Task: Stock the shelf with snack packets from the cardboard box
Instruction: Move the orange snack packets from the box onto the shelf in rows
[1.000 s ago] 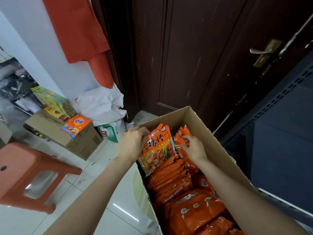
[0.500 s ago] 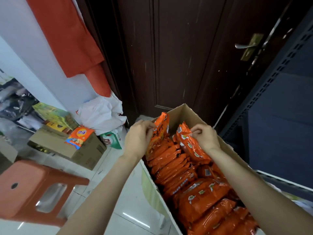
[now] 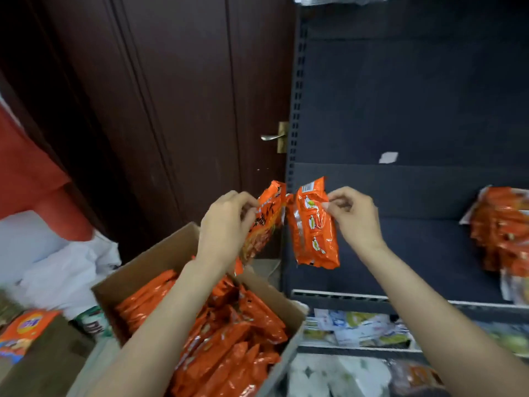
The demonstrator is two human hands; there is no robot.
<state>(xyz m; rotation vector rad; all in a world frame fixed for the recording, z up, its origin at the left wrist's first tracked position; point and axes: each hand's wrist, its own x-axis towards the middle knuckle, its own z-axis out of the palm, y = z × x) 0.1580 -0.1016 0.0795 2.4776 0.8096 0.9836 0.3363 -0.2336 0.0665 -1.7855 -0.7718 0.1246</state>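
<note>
A dark wooden door [image 3: 171, 110] fills the background, with a dark metal shelf [image 3: 415, 196] standing just to its right. The shelf board is mostly bare; a stack of orange packets [image 3: 501, 227] sits at its right edge, too blurred to count. Below the hands, the open box [image 3: 148, 265] holds many more packets, well over a dozen, packed tight. Two packets are lifted clear. The left hand [image 3: 226, 224] has its fingers curled closed around one packet [image 3: 264, 222], tilted. The right hand [image 3: 355, 216] pinches the second packet [image 3: 313, 224] by its upper edge between thumb and fingertips, so it hangs upright. To stock well, each packet should probably go beside the stack, label forward, set down one at a time so neither slips from the light pinch.
</note>
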